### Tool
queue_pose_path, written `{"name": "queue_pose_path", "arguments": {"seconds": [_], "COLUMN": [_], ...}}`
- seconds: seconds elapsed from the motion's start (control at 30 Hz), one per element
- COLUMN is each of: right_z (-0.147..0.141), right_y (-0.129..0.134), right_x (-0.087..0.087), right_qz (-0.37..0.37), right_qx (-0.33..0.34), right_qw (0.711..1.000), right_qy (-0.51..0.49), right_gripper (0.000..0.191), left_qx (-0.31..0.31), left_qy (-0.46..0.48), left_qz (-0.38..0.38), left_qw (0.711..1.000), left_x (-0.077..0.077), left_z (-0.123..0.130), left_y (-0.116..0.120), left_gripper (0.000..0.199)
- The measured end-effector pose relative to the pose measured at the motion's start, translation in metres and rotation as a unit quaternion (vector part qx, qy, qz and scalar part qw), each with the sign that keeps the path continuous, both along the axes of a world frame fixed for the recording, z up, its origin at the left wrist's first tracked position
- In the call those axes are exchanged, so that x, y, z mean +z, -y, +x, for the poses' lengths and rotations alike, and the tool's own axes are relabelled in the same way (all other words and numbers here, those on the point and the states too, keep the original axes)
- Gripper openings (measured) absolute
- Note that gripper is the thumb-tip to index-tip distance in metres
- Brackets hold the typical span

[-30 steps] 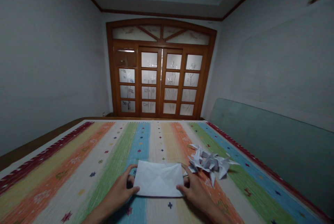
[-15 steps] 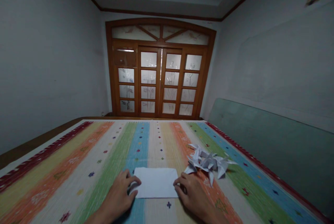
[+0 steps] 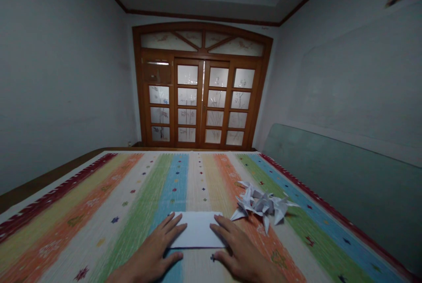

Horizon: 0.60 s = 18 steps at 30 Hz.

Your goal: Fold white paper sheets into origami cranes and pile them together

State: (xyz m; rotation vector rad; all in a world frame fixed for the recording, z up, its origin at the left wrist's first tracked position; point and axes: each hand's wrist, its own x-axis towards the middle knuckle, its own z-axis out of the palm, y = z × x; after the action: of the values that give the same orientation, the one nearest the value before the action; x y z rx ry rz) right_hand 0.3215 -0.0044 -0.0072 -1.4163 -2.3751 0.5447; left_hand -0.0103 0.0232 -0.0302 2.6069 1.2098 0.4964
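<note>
A white sheet of paper (image 3: 198, 232), a wide rectangle, lies on the striped tablecloth near the front. My left hand (image 3: 158, 248) rests over its left end with the fingers spread, and the thumb sits on the cloth just below the near edge. Over the right end, my right hand (image 3: 239, 245) lies with fingers apart, its thumb also below the near edge. Neither hand grips the paper. Several folded white paper figures (image 3: 263, 204) are piled together on the cloth, to the right and beyond my right hand.
The tablecloth (image 3: 132, 204) with coloured stripes covers the table. A pale green panel (image 3: 336, 173) stands along the right side. Wooden doors with glass panes (image 3: 202, 98) are beyond the far edge.
Both hands have gone from pinching the paper's side edges to lying spread over its ends. The paper's near edge sits slightly farther from me.
</note>
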Motion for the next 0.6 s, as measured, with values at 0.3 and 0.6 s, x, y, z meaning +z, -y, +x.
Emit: {"name": "queue_pose_path", "arguments": {"seconds": [0.3,0.6], "right_z": [-0.001,0.002], "right_y": [-0.004,-0.005], "right_x": [0.003,0.003], "right_qz": [-0.001,0.011], "right_qx": [0.001,0.006], "right_qw": [1.0,1.0], "right_qy": [0.023,0.016], "right_gripper": [0.058,0.055], "left_qx": [-0.001,-0.007], "left_qy": [-0.046,-0.046], "left_qz": [0.01,0.025], "left_qw": [0.999,0.999], "left_x": [0.015,0.008], "left_z": [-0.001,-0.004], "left_y": [-0.003,-0.006], "left_gripper": [0.053,0.065]}}
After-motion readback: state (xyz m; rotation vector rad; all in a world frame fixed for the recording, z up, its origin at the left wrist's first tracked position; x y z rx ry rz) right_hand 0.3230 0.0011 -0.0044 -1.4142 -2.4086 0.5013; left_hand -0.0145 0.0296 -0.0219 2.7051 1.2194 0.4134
